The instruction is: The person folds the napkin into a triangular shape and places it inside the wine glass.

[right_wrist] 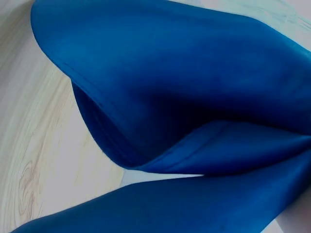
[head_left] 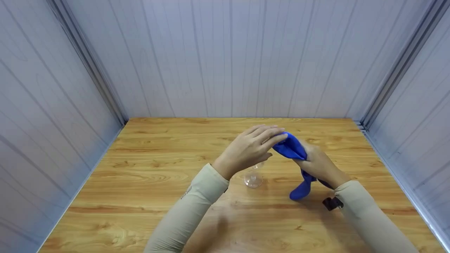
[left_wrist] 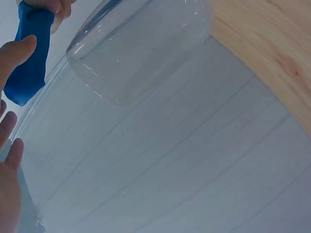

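My right hand [head_left: 320, 165] grips a bunched blue cloth [head_left: 289, 147], and a loose end hangs below toward the table. The fingers of my left hand [head_left: 248, 149] are fairly straight and reach over the cloth's upper end; its thumb overlaps the cloth in the left wrist view. Under my left hand stands a clear stemmed glass, its round foot [head_left: 253, 180] on the wood and its bowl mostly hidden by the hand in the head view. That transparent bowl [left_wrist: 141, 51] shows large in the left wrist view. Folds of blue cloth [right_wrist: 160, 63] fill most of the right wrist view.
The wood-grain table [head_left: 151, 175] is enclosed by a pale panelled back wall [head_left: 218, 59] and side walls [head_left: 38, 105]. A small dark object [head_left: 332, 203] sits at my right cuff.
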`<state>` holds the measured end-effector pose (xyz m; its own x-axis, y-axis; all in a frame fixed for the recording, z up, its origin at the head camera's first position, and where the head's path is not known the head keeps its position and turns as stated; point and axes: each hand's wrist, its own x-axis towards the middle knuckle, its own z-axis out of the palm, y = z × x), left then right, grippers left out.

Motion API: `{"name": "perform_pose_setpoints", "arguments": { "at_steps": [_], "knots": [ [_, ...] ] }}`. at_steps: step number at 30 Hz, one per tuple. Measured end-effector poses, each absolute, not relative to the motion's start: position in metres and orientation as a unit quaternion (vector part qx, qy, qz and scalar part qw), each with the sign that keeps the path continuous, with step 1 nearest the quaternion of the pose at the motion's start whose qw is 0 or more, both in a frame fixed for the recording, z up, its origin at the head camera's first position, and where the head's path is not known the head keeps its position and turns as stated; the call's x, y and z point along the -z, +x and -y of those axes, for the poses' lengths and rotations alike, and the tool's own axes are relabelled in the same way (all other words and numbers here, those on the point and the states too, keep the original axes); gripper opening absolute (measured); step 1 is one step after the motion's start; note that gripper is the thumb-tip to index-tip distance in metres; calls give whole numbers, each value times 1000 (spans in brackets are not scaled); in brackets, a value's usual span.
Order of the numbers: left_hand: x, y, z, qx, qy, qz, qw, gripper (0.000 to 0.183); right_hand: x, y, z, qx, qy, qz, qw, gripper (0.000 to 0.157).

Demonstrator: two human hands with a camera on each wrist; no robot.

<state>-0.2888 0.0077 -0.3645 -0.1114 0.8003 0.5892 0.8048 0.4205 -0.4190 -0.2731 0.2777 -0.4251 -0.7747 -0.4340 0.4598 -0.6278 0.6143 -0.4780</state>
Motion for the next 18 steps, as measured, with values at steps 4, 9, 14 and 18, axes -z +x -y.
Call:
{"name": "perform_pose_setpoints", "arguments": {
  "at_steps": [4,9,14,18],
  "knots": [
    [365,-291,-15,7,-555,722,413,35,425,-271,-277,-322,294,887,149,46],
    [366,-292,-18,42,-571,705,418,25,425,-267,-276,-304,319,881,172,43],
    [365,-291,-17,54,-570,715,402,24,426,-269,-274,-280,338,875,206,20],
    [365,-291,-17,55,-570,716,399,19,425,-271,-273,-278,339,873,212,20]
  ]
}}
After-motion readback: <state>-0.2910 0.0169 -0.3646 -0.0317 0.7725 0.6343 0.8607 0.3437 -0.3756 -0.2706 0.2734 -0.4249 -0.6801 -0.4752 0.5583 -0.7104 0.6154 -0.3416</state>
